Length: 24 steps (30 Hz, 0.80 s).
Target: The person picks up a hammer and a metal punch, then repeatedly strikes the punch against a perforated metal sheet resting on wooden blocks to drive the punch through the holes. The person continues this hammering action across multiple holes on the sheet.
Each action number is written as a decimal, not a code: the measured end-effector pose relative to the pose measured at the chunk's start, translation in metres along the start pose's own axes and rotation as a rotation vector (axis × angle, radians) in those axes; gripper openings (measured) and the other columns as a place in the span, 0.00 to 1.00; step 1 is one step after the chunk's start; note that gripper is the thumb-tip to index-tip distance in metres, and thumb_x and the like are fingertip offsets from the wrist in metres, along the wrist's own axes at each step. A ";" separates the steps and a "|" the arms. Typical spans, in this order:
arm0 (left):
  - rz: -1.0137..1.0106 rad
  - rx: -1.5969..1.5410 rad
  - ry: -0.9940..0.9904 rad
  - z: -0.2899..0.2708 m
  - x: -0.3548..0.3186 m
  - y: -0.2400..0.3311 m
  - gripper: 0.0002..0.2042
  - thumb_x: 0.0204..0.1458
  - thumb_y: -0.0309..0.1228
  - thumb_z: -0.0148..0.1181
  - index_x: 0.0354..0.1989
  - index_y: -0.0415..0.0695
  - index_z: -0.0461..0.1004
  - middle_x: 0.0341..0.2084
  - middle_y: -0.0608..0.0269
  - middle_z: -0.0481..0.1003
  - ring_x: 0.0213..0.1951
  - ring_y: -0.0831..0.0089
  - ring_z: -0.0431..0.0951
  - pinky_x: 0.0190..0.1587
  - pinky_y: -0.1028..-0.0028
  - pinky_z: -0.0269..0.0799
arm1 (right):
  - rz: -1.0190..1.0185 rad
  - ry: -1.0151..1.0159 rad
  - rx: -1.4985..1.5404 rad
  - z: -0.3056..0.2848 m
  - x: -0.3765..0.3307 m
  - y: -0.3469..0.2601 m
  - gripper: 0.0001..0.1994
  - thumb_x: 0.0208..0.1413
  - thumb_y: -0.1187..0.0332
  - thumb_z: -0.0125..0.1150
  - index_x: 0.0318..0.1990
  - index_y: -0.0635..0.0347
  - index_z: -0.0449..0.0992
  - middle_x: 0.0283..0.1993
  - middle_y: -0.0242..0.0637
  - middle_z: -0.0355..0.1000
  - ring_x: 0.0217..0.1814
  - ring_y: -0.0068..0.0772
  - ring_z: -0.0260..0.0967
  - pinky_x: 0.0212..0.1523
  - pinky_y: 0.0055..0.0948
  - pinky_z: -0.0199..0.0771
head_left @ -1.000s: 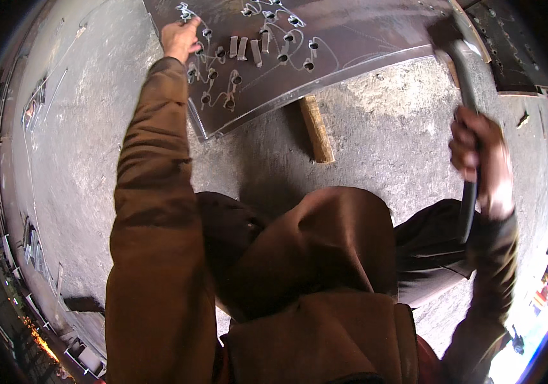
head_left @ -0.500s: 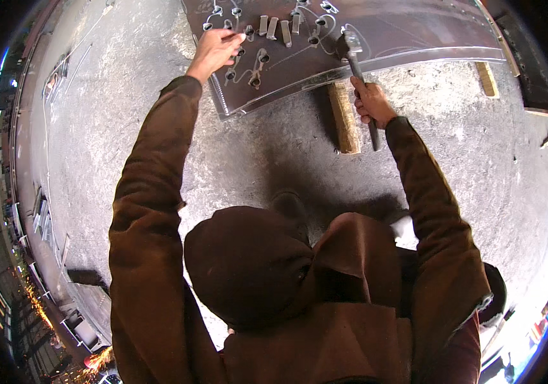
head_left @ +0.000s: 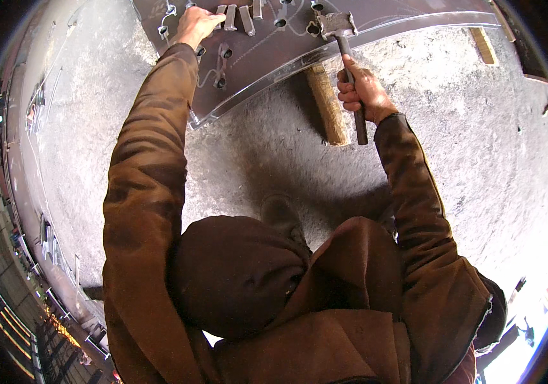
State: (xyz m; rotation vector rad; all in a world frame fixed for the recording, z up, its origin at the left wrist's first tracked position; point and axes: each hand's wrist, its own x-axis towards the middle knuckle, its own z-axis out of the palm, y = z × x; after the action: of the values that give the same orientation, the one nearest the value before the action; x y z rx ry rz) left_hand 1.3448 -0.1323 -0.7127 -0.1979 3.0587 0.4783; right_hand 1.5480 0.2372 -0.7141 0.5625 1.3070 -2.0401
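My right hand [head_left: 366, 93] is wrapped round the handle of a hammer [head_left: 339, 25], whose broad grey head is over the near edge of a dark steel plate [head_left: 254, 61]. Over the plate's left part reaches my left hand [head_left: 196, 27], its fingers drawn together and pointing right. Its fingertips are at the near end of the leftmost of several short flat metal bars [head_left: 246, 20]; whether they pinch that bar or something small is hidden. Round dark holes or rings [head_left: 221, 82] with pale marked lines lie about the bars.
A wooden beam [head_left: 328, 105] sticks out from under the plate's near edge, and another timber block [head_left: 483, 46] lies farther right. Below is rough grey concrete floor [head_left: 235, 160]. Orange sparks [head_left: 63, 329] show at the far lower left.
The view has shifted, so the plate sits higher and farther left. My left hand has come to the leftmost bar. The hammer head has turned and lies nearer the plate's edge.
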 end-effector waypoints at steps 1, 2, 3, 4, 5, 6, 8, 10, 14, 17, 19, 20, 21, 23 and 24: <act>0.016 -0.011 -0.053 -0.001 -0.001 0.000 0.21 0.47 0.52 0.71 0.36 0.44 0.85 0.25 0.59 0.83 0.29 0.63 0.84 0.39 0.67 0.79 | -0.010 -0.005 0.012 -0.002 0.001 0.002 0.24 0.67 0.41 0.51 0.33 0.53 0.64 0.19 0.19 0.50 0.15 0.11 0.44 0.12 0.17 0.43; 0.057 -0.044 -0.122 -0.004 -0.013 0.030 0.19 0.49 0.48 0.70 0.37 0.43 0.84 0.26 0.59 0.83 0.30 0.63 0.84 0.39 0.68 0.79 | -0.051 0.108 -0.069 -0.011 -0.003 0.004 0.24 0.67 0.41 0.51 0.33 0.53 0.64 0.19 0.19 0.51 0.15 0.11 0.45 0.11 0.17 0.45; 0.071 -0.055 -0.164 -0.019 -0.023 0.039 0.17 0.52 0.44 0.70 0.38 0.42 0.83 0.26 0.60 0.83 0.31 0.63 0.84 0.39 0.70 0.79 | -0.091 0.177 -0.155 -0.001 -0.005 0.004 0.25 0.67 0.41 0.52 0.32 0.54 0.64 0.19 0.20 0.52 0.15 0.11 0.46 0.11 0.18 0.46; 0.075 0.000 -0.071 -0.007 -0.013 0.035 0.20 0.49 0.48 0.70 0.37 0.42 0.84 0.26 0.59 0.82 0.31 0.62 0.84 0.40 0.68 0.79 | -0.133 0.249 -0.241 0.005 -0.008 0.004 0.25 0.66 0.40 0.52 0.32 0.54 0.64 0.19 0.20 0.52 0.15 0.12 0.47 0.11 0.18 0.47; 0.049 0.082 0.039 -0.003 -0.004 0.008 0.23 0.46 0.52 0.70 0.36 0.43 0.84 0.25 0.58 0.82 0.31 0.61 0.84 0.41 0.65 0.79 | -0.172 0.204 -0.344 0.018 -0.006 0.005 0.26 0.66 0.41 0.53 0.30 0.56 0.64 0.19 0.22 0.55 0.14 0.12 0.50 0.11 0.19 0.50; 0.039 0.150 0.136 0.004 0.001 -0.011 0.26 0.43 0.56 0.70 0.35 0.43 0.85 0.25 0.56 0.82 0.31 0.60 0.84 0.41 0.63 0.78 | -0.205 0.214 -0.400 0.029 -0.009 0.008 0.26 0.66 0.41 0.53 0.30 0.56 0.64 0.19 0.22 0.56 0.14 0.12 0.50 0.11 0.19 0.51; -0.050 -0.073 0.098 0.007 -0.001 -0.038 0.24 0.43 0.52 0.71 0.31 0.39 0.83 0.29 0.53 0.83 0.28 0.63 0.82 0.37 0.66 0.78 | -0.270 0.261 -0.515 0.043 -0.022 0.015 0.27 0.67 0.41 0.53 0.28 0.57 0.65 0.18 0.22 0.56 0.14 0.13 0.51 0.11 0.20 0.52; -0.239 -0.914 -0.005 0.013 -0.020 -0.034 0.16 0.49 0.39 0.71 0.29 0.35 0.80 0.33 0.47 0.83 0.21 0.71 0.76 0.26 0.75 0.71 | -0.338 0.314 -0.562 0.036 -0.027 0.028 0.28 0.67 0.41 0.52 0.28 0.60 0.67 0.17 0.25 0.59 0.15 0.16 0.55 0.13 0.24 0.57; 0.006 -1.765 -0.231 -0.040 -0.099 -0.027 0.17 0.60 0.34 0.64 0.53 0.37 0.75 0.42 0.49 0.81 0.24 0.81 0.72 0.25 0.83 0.66 | -0.643 0.492 -0.839 0.036 -0.025 0.044 0.31 0.67 0.42 0.52 0.28 0.67 0.72 0.17 0.32 0.64 0.18 0.25 0.63 0.17 0.31 0.62; 0.066 -1.930 -0.322 -0.053 -0.148 -0.017 0.11 0.63 0.26 0.57 0.51 0.36 0.75 0.47 0.40 0.78 0.28 0.77 0.71 0.29 0.83 0.67 | -0.430 0.398 -0.895 0.030 -0.009 0.034 0.31 0.67 0.43 0.54 0.29 0.70 0.72 0.17 0.36 0.64 0.17 0.28 0.64 0.16 0.34 0.63; -0.010 -1.980 -0.301 -0.034 -0.168 0.012 0.12 0.63 0.25 0.57 0.53 0.36 0.76 0.47 0.46 0.80 0.29 0.76 0.75 0.28 0.81 0.68 | -0.238 0.362 -0.780 0.030 -0.017 0.031 0.31 0.66 0.43 0.54 0.27 0.69 0.71 0.16 0.35 0.61 0.14 0.26 0.62 0.13 0.34 0.61; -0.075 -1.895 -0.149 -0.033 -0.182 0.033 0.18 0.62 0.28 0.60 0.57 0.33 0.72 0.47 0.42 0.78 0.28 0.82 0.73 0.28 0.84 0.71 | -0.282 0.376 -0.790 0.033 -0.020 0.035 0.31 0.67 0.42 0.53 0.26 0.67 0.69 0.16 0.34 0.60 0.14 0.25 0.60 0.11 0.32 0.59; -0.034 -1.886 -0.222 -0.025 -0.185 0.027 0.17 0.61 0.28 0.61 0.56 0.33 0.73 0.46 0.43 0.78 0.27 0.83 0.71 0.27 0.85 0.69 | -0.249 0.332 -0.666 0.038 -0.026 0.040 0.31 0.66 0.42 0.52 0.25 0.65 0.68 0.16 0.32 0.59 0.14 0.24 0.59 0.11 0.31 0.58; -0.058 -1.943 -0.328 -0.004 -0.184 0.021 0.14 0.60 0.28 0.63 0.51 0.33 0.77 0.43 0.46 0.79 0.23 0.84 0.66 0.23 0.86 0.64 | -0.171 0.252 -0.415 0.047 -0.054 0.059 0.31 0.66 0.41 0.52 0.23 0.61 0.66 0.16 0.30 0.58 0.14 0.21 0.58 0.10 0.28 0.56; -0.140 -1.901 -0.390 0.001 -0.185 0.026 0.11 0.61 0.28 0.63 0.49 0.34 0.77 0.42 0.46 0.79 0.22 0.84 0.64 0.23 0.86 0.63 | -0.107 0.254 -0.279 0.050 -0.067 0.076 0.27 0.67 0.41 0.51 0.26 0.56 0.64 0.17 0.26 0.56 0.14 0.18 0.53 0.10 0.23 0.52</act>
State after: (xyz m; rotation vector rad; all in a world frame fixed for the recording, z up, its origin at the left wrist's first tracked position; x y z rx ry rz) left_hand 1.5245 -0.0855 -0.6952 -0.2464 1.2290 2.5894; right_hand 1.6487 0.1881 -0.6976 0.6489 1.7716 -1.8684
